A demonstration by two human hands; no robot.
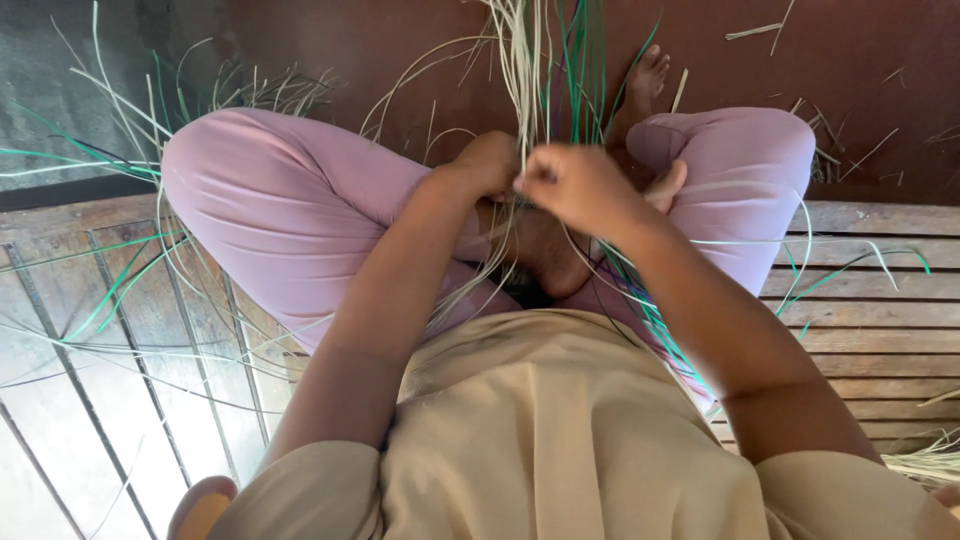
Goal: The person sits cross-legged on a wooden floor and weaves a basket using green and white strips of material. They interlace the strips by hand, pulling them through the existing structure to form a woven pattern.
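I sit cross-legged in pink trousers on a wooden slatted seat. My left hand (490, 165) and my right hand (570, 180) meet in front of me, both pinched on a bundle of thin natural and green straw strands (545, 60). The strands rise from between my fingers and fan away beyond my feet. More strands trail down past my right leg (730, 170) and across my lap. What lies under my hands is hidden by my wrists.
Loose pale and green strands (110, 160) spread over the left side and the wooden bench slats (870, 300) on the right. A dark red floor (850, 90) lies beyond, with scattered straw bits. My bare foot (645, 80) rests on it.
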